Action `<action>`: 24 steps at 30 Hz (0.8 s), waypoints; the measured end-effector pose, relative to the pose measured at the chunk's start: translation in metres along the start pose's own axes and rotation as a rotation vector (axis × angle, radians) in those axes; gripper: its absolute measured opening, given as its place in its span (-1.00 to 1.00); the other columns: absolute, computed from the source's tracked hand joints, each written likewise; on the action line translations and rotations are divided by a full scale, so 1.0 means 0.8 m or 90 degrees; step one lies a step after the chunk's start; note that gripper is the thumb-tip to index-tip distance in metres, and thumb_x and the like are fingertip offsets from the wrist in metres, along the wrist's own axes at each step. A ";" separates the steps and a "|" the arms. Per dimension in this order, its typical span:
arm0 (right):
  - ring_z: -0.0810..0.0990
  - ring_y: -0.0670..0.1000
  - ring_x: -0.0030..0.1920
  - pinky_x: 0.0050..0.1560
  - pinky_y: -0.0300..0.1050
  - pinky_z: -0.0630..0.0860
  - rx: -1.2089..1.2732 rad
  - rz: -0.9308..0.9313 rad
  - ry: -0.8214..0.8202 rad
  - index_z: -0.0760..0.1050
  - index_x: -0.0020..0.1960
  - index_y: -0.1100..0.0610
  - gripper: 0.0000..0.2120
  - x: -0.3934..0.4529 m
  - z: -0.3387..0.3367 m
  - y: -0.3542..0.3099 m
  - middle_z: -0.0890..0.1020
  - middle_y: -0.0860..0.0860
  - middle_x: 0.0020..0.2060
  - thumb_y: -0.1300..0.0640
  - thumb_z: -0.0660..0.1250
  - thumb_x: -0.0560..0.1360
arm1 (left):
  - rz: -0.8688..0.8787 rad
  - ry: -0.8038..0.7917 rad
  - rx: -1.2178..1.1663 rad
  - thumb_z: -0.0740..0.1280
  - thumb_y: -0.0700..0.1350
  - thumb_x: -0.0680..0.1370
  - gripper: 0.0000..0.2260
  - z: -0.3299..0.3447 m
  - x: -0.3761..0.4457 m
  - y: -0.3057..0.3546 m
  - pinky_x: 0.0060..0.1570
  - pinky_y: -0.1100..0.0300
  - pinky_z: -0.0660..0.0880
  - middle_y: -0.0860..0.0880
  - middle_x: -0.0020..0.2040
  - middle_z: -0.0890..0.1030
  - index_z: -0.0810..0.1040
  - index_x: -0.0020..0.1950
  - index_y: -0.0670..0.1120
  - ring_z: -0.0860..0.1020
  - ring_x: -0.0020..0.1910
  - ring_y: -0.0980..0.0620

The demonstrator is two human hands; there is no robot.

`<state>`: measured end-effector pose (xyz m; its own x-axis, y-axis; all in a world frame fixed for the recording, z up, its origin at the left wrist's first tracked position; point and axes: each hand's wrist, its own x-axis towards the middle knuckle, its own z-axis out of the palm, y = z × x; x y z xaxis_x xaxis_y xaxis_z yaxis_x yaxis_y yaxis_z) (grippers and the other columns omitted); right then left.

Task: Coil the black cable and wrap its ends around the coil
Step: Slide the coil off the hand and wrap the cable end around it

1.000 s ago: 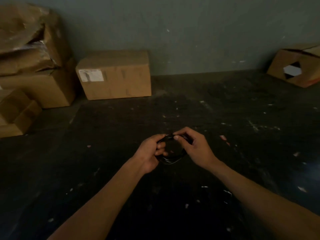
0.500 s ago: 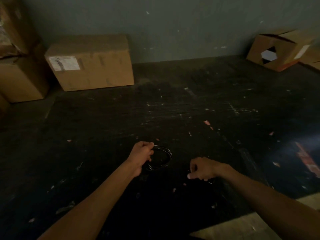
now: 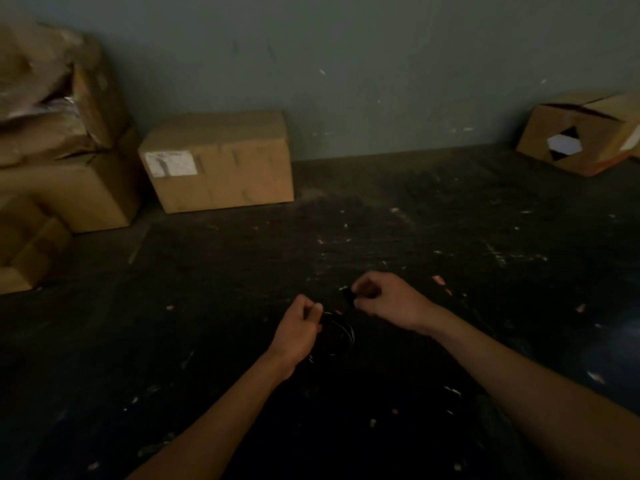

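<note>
My left hand (image 3: 298, 336) is nearest me, fingers curled round one side of the black cable (image 3: 337, 336), whose coil hangs in a small ring just to the right of my fist, above the dark floor (image 3: 214, 341). Just beyond it, my right hand (image 3: 388, 301) pinches something small and dark between thumb and fingertips. I take it for a loose end of the cable, though the light is too dim to trace the strand back to the coil.

The coiling looks done; I am on the wrapping. Next I would need to carry that end round the bundle while my left hand holds the loops together, keeping it taut so nothing springs open.

Half a second ago my right hand was lower and nearer me, well apart from the coil; it has now risen beyond it.

Farther off, a labelled cardboard box (image 3: 221, 161) stands against the wall (image 3: 346, 64).
</note>
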<state>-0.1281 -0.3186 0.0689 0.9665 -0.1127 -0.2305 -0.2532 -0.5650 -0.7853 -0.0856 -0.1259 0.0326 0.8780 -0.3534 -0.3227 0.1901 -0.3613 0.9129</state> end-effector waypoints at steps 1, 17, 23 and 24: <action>0.60 -0.09 -0.03 0.00 -0.17 0.55 0.002 -0.034 0.015 0.53 0.09 -0.02 -0.77 0.004 0.001 -0.016 0.60 -0.07 -0.05 0.15 0.43 0.47 | 0.023 0.009 0.005 0.16 -0.05 0.65 -0.85 -0.002 -0.001 0.007 -0.23 0.16 0.41 -0.07 -0.11 0.51 0.43 -0.06 -0.06 0.48 -0.17 0.05; 0.58 -0.10 -0.21 -0.17 -0.14 0.54 -0.009 -0.255 0.067 0.53 0.04 -0.02 -0.86 0.028 0.015 -0.126 0.61 -0.05 -0.19 0.06 0.40 0.49 | 0.297 0.109 0.090 0.13 -0.02 0.66 -0.81 -0.079 -0.013 0.089 -0.23 0.09 0.49 0.01 -0.23 0.48 0.43 -0.07 -0.06 0.44 -0.33 0.23; 0.57 -0.01 -0.14 -0.12 -0.12 0.51 0.113 -0.276 0.068 0.55 -0.04 0.13 -0.95 0.030 -0.005 -0.156 0.63 0.12 -0.13 0.16 0.36 0.53 | 0.381 0.122 0.195 0.14 -0.03 0.66 -0.83 -0.096 -0.006 0.119 -0.30 0.15 0.41 0.02 -0.28 0.48 0.39 -0.11 -0.01 0.42 -0.35 0.15; 0.56 -0.05 -0.13 -0.11 -0.18 0.49 0.105 -0.288 0.070 0.54 -0.05 0.11 -0.98 0.029 -0.008 -0.160 0.61 0.08 -0.14 0.17 0.34 0.54 | 0.377 0.124 0.178 0.15 -0.04 0.66 -0.83 -0.098 -0.004 0.124 -0.29 0.13 0.41 0.01 -0.28 0.48 0.40 -0.11 -0.01 0.42 -0.34 0.12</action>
<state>-0.0726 -0.2538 0.1677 0.9775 0.0241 0.2095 0.1984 -0.4416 -0.8750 -0.0352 -0.0930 0.1435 0.8668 -0.4080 0.2867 -0.4450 -0.3738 0.8138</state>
